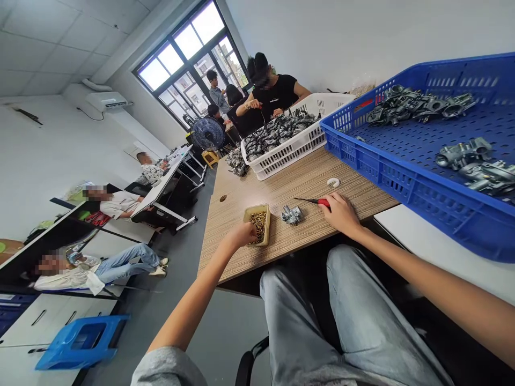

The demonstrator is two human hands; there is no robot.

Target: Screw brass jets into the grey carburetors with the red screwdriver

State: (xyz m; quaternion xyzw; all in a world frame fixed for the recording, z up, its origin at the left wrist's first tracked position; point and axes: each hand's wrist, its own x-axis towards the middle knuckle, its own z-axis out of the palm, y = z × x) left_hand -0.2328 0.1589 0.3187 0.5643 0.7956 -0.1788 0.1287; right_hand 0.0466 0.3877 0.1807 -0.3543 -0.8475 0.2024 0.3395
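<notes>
Just past the knees of the pale jeans (298, 321), the near edge of the worktop (225, 230) runs slantwise, and both forearms reach in over it from opposite sides. The left forearm angles inward, bringing the left hand (244, 234) over the near-left side of a small yellowish bin (264, 242). Its fingers bend down among brass-coloured screws (259, 225); the fingertips are hidden, so I cannot tell whether they grip one. The right forearm comes in long and low, and the right hand (341, 213), palm down near the edge, has its fingers closed on the red handle of a screwdriver (323, 202), whose dark shaft points left.

Between bin and right hand sits a metal carburetor-like part (292, 215), apart from both, with a narrow strip of wood on either side. A white ring-shaped piece (333, 183) lies just beyond the right hand. Farther right, the wall of a big blue crate (386, 185) bounds the room for moving, more metal parts inside it. Wood grain shows between the bin and the white crate (289, 165), which is heaped with similar parts. Behind that crate, a person in black (279, 96) works with raised hands.
</notes>
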